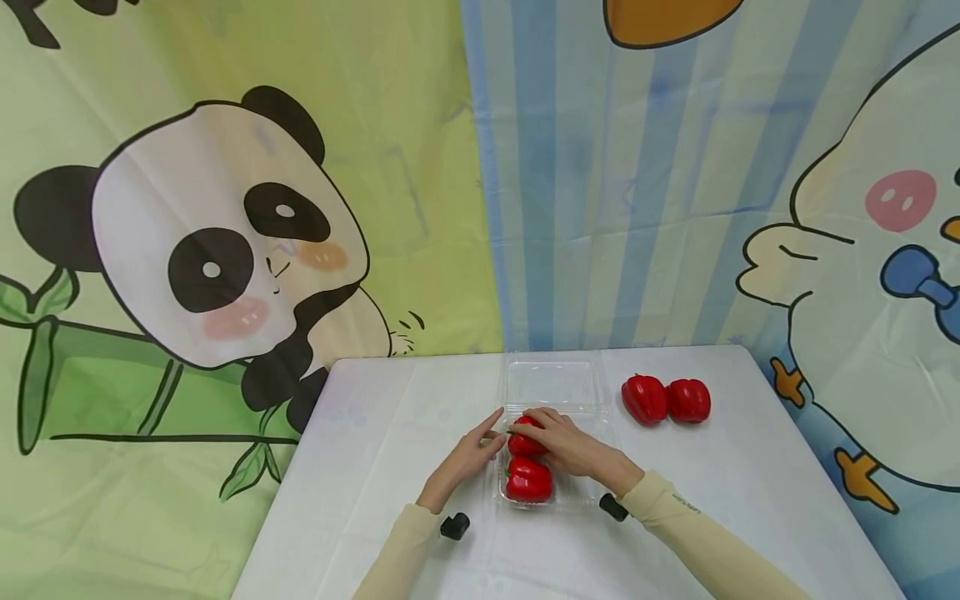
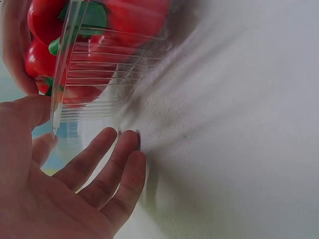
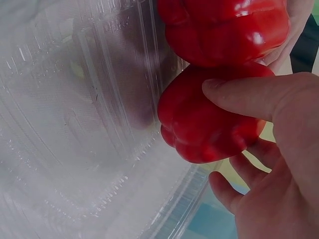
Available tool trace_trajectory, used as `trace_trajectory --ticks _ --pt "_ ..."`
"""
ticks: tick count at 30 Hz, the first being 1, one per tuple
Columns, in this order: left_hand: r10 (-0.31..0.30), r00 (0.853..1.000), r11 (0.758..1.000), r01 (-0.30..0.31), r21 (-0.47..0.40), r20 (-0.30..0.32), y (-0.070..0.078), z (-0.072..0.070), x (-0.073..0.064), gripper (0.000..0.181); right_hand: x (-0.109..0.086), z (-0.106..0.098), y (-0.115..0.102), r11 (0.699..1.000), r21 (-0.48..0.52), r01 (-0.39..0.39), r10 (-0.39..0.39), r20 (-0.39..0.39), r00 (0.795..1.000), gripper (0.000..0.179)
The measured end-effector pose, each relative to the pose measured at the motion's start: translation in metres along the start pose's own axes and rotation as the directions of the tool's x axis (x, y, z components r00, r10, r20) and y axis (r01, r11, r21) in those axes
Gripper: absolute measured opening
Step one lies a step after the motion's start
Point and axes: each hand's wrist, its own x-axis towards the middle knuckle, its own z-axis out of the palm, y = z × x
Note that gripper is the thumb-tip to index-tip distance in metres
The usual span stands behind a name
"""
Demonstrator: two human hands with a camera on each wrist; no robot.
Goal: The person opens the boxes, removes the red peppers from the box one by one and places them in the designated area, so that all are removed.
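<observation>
A clear plastic clamshell box (image 1: 553, 385) lies unfolded on the table with its lid at the far side. In the left part of its near half sit two red bell peppers. My right hand (image 1: 573, 443) grips the farther bell pepper (image 3: 209, 124), thumb across one side and fingers on the other. The nearer bell pepper (image 1: 529, 481) lies against it, green stem toward the left. At the box's left wall, my left hand (image 2: 75, 184) has its thumb right at the rim, while its other fingers stretch out loosely beside the ribbed side, close over the table.
Two more red bell peppers (image 1: 666, 400) stand side by side at the far right of the white table (image 1: 405, 417). Black wrist devices (image 1: 455, 526) show below both forearms. Behind the table hangs a printed cloth (image 1: 427, 167) with a panda and a bird.
</observation>
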Motion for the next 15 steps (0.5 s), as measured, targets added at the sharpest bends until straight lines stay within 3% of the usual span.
trace_trajectory --ticks 15 --pt "0.006 1.000 1.000 -0.005 0.019 -0.001 0.0001 0.0003 0.0008 0.060 -0.0008 -0.0019 0.0022 1.000 0.031 0.005 -0.005 0.001 1.000 0.078"
